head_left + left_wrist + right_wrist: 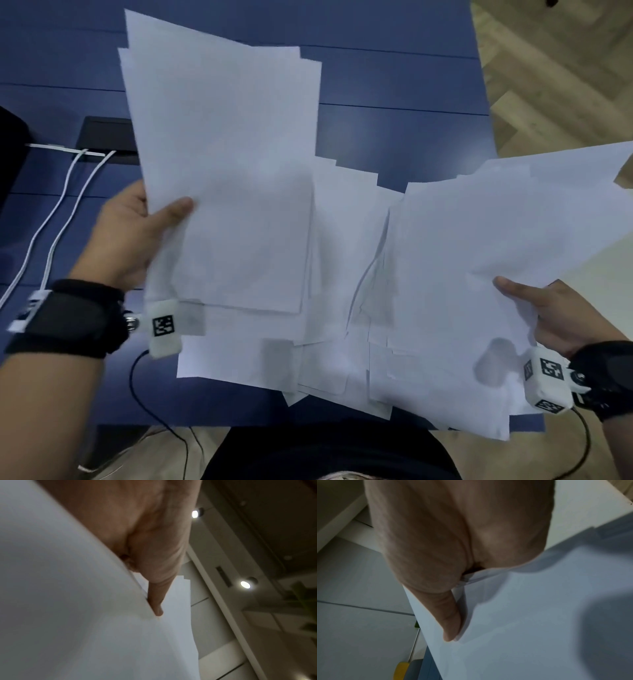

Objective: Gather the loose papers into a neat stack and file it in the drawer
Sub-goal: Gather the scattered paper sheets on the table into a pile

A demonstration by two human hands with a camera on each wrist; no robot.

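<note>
White sheets of paper lie spread over the near part of a blue table [394, 130]. My left hand [137, 236] grips a bundle of papers [222, 164] at its left edge, thumb on top, and lifts it tilted above the table. In the left wrist view the thumb [157, 601] presses on the sheets [68, 615]. My right hand [561, 315] pinches a second bundle of papers [496, 240] at its right side, thumb on top; the right wrist view shows the thumb [448, 622] on that paper [530, 615]. More loose sheets [325, 359] lie flat beneath both bundles. No drawer is in view.
Two white cables [58, 219] run across the table's left side from a black cable slot [106, 137]. A black object [10, 150] sits at the far left edge. Wooden floor [565, 85] shows past the table's right edge. A black cable [150, 404] hangs at the near edge.
</note>
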